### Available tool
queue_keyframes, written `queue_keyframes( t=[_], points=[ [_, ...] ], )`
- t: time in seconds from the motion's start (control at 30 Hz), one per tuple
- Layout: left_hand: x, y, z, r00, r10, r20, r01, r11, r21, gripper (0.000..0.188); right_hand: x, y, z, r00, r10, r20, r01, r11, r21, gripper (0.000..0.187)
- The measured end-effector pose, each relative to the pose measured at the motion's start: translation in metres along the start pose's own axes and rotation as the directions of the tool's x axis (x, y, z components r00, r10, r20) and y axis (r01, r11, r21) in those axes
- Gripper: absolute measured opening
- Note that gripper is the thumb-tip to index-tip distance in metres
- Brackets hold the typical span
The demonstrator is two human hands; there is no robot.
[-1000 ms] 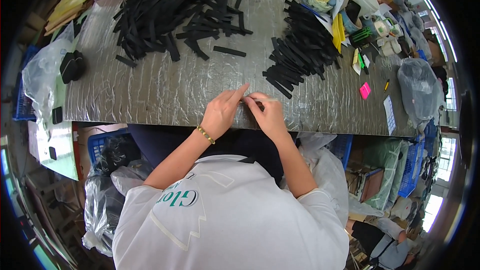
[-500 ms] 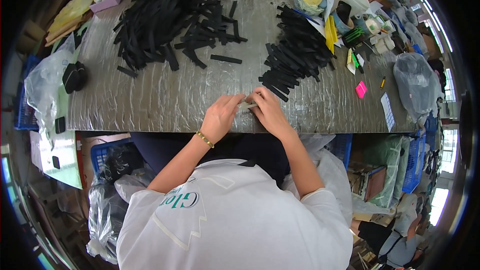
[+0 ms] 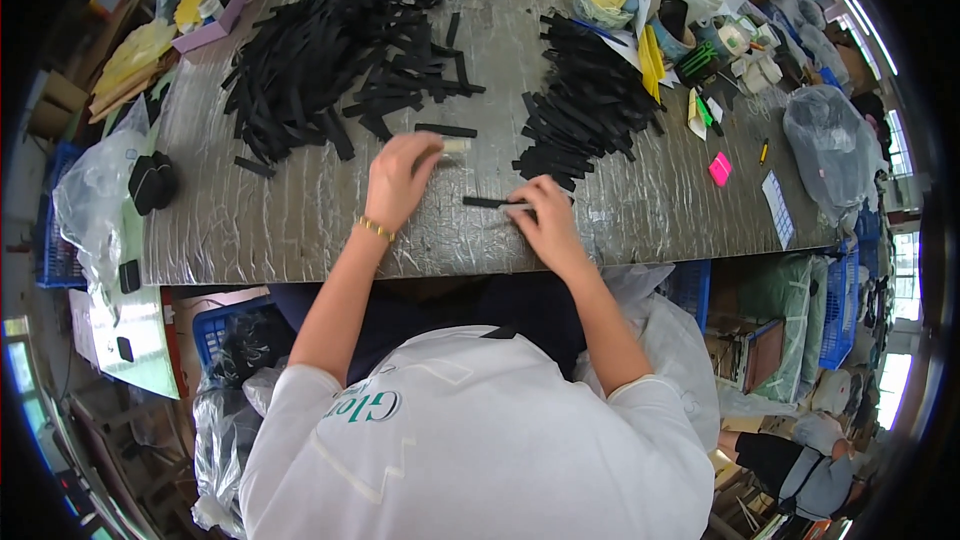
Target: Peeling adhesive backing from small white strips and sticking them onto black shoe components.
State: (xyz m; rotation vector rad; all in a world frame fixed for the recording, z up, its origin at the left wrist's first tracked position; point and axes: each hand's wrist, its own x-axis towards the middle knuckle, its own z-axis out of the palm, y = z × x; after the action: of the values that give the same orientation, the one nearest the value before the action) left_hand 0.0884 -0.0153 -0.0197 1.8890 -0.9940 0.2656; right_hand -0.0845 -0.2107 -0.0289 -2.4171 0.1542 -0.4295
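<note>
My left hand (image 3: 404, 172), blurred by motion, is near the single black strip (image 3: 446, 130) lying between the piles. A small pale beige piece (image 3: 456, 145) is at its fingertips, too smeared to name. My right hand (image 3: 548, 218) is closed in a pinch close to the table's front. From its fingers a short black strip (image 3: 485, 202) points left, and a thin pale grey stick-like thing (image 3: 516, 207) shows at the same fingertips. A neat heap of black strips (image 3: 590, 100) lies just beyond my right hand. A larger, tangled pile of black strips (image 3: 310, 60) is at the far left.
The table (image 3: 270, 230) has a wrinkled, shiny cover. On its right lie a pink piece (image 3: 720, 169), a yellow pencil (image 3: 764, 150) and a clear plastic bag (image 3: 832, 150). Cups and tools crowd the far right. A blue crate (image 3: 215, 325) stands below the front edge.
My hands were together over a pale object near the front edge. The left has moved away, left and farther forward. A black strip now shows at my right fingers.
</note>
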Motion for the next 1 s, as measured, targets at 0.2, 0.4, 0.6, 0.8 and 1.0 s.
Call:
queue_keyframes(
  t=[0.2, 0.4, 0.6, 0.8, 1.0],
  points=[
    [0.033, -0.045, 0.016, 0.973, 0.076, 0.218, -0.085, 0.996, 0.035, 0.013, 0.016, 0.038, -0.024, 0.995, 0.05, -0.09, -0.054, 0.997, -0.052, 0.016],
    [-0.001, -0.009, 0.016, 0.948, 0.108, 0.3, -0.123, 0.992, 0.031, 0.011, 0.015, 0.037, -0.037, 0.993, 0.049, -0.109, -0.068, 0.982, -0.177, 0.019],
    [-0.072, 0.056, 0.01, 0.946, 0.003, 0.324, -0.026, 0.997, 0.067, 0.017, -0.006, -0.03, -0.011, 1.0, 0.014, 0.023, -0.016, 0.998, 0.065, 0.027],
    [-0.074, 0.065, 0.015, 0.974, 0.002, 0.228, -0.028, 0.994, 0.108, 0.025, -0.012, -0.026, 0.002, 0.997, 0.005, 0.076, -0.009, 0.999, 0.047, 0.022],
    [-0.075, 0.065, 0.019, 0.972, 0.028, 0.235, -0.077, 0.976, 0.202, 0.028, -0.022, -0.03, 0.015, 0.996, 0.071, -0.051, -0.069, 0.997, 0.041, 0.02]
  ],
)
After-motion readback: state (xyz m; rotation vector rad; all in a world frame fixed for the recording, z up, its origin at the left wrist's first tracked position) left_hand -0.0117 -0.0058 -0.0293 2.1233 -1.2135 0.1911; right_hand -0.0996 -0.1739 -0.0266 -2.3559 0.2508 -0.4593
